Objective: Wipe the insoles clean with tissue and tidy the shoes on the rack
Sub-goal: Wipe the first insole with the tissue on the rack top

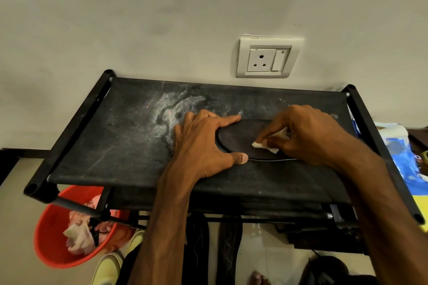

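Observation:
A dark insole lies flat on the black fabric top shelf of the shoe rack. My left hand spans its left end, the forefinger along the far edge and the thumb at the near edge, holding it down. My right hand pinches a small wad of white tissue and presses it onto the middle of the insole. The right end of the insole is hidden under this hand.
White dust streaks the shelf's fabric left of the hands. A wall socket is behind the rack. An orange bucket with crumpled tissue stands on the floor at lower left. Yellow shoes and dark footwear lie below. Blue-and-white bags sit at right.

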A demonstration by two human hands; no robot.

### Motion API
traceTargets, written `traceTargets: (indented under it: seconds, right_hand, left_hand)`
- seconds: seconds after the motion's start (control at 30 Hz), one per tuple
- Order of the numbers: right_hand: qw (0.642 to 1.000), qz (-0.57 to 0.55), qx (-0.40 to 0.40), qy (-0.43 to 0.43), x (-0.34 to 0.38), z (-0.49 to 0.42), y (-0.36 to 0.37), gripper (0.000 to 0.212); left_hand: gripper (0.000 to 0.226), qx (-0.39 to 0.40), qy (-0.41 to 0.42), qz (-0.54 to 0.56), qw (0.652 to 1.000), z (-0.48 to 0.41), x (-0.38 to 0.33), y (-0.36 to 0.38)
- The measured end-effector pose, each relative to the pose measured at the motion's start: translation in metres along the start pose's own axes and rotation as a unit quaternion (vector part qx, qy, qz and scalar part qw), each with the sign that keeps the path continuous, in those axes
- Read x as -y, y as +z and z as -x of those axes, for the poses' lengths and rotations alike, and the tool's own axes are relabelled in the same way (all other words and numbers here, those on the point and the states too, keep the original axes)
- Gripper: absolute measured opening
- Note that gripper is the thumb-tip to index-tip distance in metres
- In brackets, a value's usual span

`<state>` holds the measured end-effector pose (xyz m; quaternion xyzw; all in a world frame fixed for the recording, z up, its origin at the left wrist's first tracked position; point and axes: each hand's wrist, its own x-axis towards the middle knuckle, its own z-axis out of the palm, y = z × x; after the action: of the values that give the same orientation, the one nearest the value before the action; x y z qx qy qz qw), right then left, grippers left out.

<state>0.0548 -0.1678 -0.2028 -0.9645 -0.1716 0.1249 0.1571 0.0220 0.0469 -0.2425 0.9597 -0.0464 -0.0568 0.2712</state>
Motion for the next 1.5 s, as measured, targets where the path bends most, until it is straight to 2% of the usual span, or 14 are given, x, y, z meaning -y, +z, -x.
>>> traceTargets:
  seconds: [0.17,0.27,0.4,0.53,0.6,0.7,0.9,0.97,1.03,1.23,1.37,1.43,1.5]
  right_hand:
    - [0.997,0.002,0.078,-0.023,-0.002,0.013,-0.013,0.025]
    - [0.998,0.005,0.065,-0.015,-0.002,0.014,-0.014,0.019]
    - [0.999,0.014,-0.047,0.017,-0.002,0.002,-0.002,0.014]
    - [0.981,0.001,-0.192,0.034,-0.004,-0.014,0.015,0.013]
    - [0.973,-0.011,-0.226,0.037,-0.003,-0.019,0.020,0.013]
    - [0.983,-0.001,-0.180,0.025,-0.002,-0.017,0.017,0.017]
    - [0.999,-0.015,0.030,0.016,-0.001,0.006,-0.005,0.026]
    - [0.997,-0.022,0.073,0.010,-0.002,0.013,-0.013,0.020]
    - [0.997,-0.018,0.079,0.011,-0.002,0.017,-0.016,0.015]
    - [0.996,0.018,-0.067,0.063,-0.005,0.002,0.001,0.015]
    - [0.979,-0.015,-0.194,0.067,-0.004,-0.012,0.017,0.016]
    - [0.971,-0.030,-0.229,0.065,-0.005,-0.017,0.023,0.016]
    - [0.972,-0.027,-0.224,0.067,-0.006,-0.018,0.022,0.015]
  left_hand:
    - [0.085,0.002,-0.001,0.002,1.000,0.000,0.000,0.001]
    - [0.084,0.002,-0.001,0.004,1.000,-0.001,0.001,0.000]
    - [0.084,0.002,0.005,0.006,1.000,-0.001,0.002,0.001]
    - [0.084,0.002,0.012,0.000,1.000,-0.001,0.002,0.001]
    - [0.083,0.003,0.011,0.002,1.000,-0.002,0.002,0.001]
    - [0.084,0.004,0.007,0.001,1.000,-0.002,0.002,0.001]
    - [0.084,0.003,0.004,-0.006,1.000,-0.002,0.002,0.002]
    - [0.084,0.000,0.002,-0.004,1.000,-0.001,0.002,0.002]
    - [0.084,-0.001,0.000,0.000,1.000,-0.001,0.002,0.002]
    - [0.083,0.009,0.000,0.004,1.000,-0.002,0.001,0.001]
    - [0.083,0.014,0.004,-0.005,1.000,-0.001,0.001,0.000]
    - [0.083,0.013,0.003,-0.005,1.000,-0.001,0.001,0.000]
    - [0.083,0.011,0.002,-0.006,1.000,-0.001,0.000,0.000]
